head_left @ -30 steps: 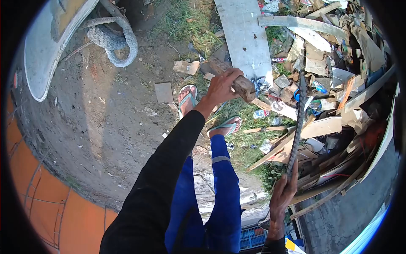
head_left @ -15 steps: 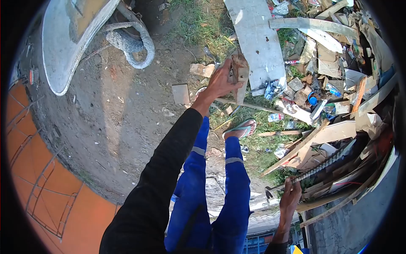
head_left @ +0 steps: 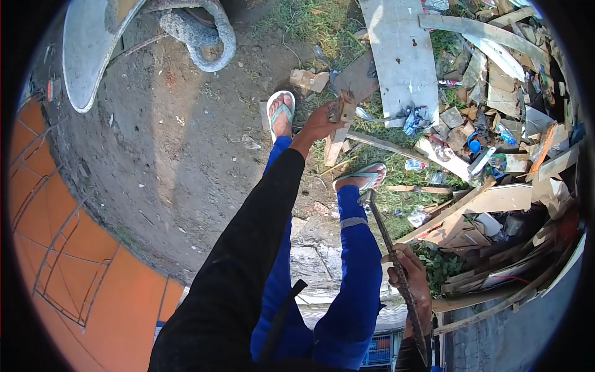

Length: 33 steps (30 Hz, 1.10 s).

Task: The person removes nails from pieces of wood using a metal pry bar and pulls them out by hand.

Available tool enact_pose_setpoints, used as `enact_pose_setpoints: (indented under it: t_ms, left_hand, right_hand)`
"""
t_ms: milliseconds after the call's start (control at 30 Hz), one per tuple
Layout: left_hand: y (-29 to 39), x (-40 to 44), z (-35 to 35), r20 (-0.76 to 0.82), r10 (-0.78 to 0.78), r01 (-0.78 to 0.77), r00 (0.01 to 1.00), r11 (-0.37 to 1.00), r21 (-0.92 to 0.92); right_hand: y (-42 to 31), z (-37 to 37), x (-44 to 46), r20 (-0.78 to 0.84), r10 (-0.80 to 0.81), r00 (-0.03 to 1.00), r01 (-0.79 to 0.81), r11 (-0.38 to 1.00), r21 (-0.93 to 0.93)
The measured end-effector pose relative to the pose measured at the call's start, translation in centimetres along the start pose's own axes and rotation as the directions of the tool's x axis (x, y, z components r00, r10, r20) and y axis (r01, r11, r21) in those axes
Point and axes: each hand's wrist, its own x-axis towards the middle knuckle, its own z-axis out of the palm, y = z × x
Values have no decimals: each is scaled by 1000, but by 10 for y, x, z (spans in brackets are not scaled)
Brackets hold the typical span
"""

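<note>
My left hand [head_left: 319, 125] is closed around a short wooden board [head_left: 348, 106] with a rough, splintered end, held in front of my feet. Part of the board is behind my fingers. In my right hand [head_left: 411, 278], at the lower right, is a crowbar [head_left: 398, 263] with a ribbed shaft. Its claw end points up and left, near my lower leg, and the shaft runs back along my forearm. The crowbar and the board are apart.
A heap of scrap wood, cardboard and litter [head_left: 496, 192] covers the right side. A long pale panel [head_left: 403, 59] lies beyond my feet. My sandalled feet stand on dirt and grass. A white curved object [head_left: 93, 56] stands upper left, near an orange surface [head_left: 68, 248].
My right hand has swung the crowbar round from pointing right to pointing up and left. My left hand, still gripping the board, is a little lower. My other foot has come into view.
</note>
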Motion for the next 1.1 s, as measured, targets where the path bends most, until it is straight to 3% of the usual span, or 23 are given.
enact_pose_setpoints:
  t_ms: [100,167,233,300,367,500,633,700,767,800,867,900,967,1000,1100]
  left_hand:
    - [-46,33,13,-61,-44,39,997,996,-75]
    - [-75,72,19,-84,19,-30,996,990,-135]
    - [-67,76,3,-5,-22,22,1000,998,61]
    - [-71,80,-2,-63,24,-18,998,996,86]
    - [-79,85,-5,20,-132,123,991,961,246]
    - [-94,65,4,-9,-154,150,988,953,262]
    - [-97,29,-2,-133,-201,215,970,971,103]
    - [-84,12,-17,66,-370,376,927,906,-195]
    - [-41,-13,-43,263,-485,548,834,782,-296]
    - [-26,-26,-47,321,-434,537,842,732,-419]
    - [20,-46,-58,390,-358,529,848,606,-594]
    - [15,-47,-38,326,-331,464,886,612,-640]
    - [15,-45,-18,263,-338,426,904,642,-638]
    - [18,-44,-15,266,-335,426,904,639,-641]
    - [17,-41,-18,166,-364,394,916,750,-531]
  right_hand:
    - [6,41,28,-45,17,999,-15,999,42]
    - [22,55,55,-29,-83,996,83,996,-28]
    - [18,94,70,-41,-55,998,51,993,-105]
    - [15,133,89,-131,-181,975,161,975,-152]
    - [-1,153,104,-147,-162,976,145,982,-120]
    - [-40,177,128,-199,-28,980,3,993,-122]
    - [-67,198,150,-169,92,981,-108,990,-86]
    - [-77,216,154,-217,79,973,-119,978,-174]
    - [-74,237,154,-243,21,970,-81,968,-236]
    - [-63,244,157,-242,-166,956,44,897,-441]
    - [-38,248,171,-165,-491,855,181,582,-793]
    - [-35,256,177,-161,-495,854,184,577,-796]
    - [-28,273,184,-86,-674,734,242,378,-894]
    - [-21,274,192,-77,-703,707,251,351,-902]
    - [-8,285,209,-11,-814,580,320,241,-916]
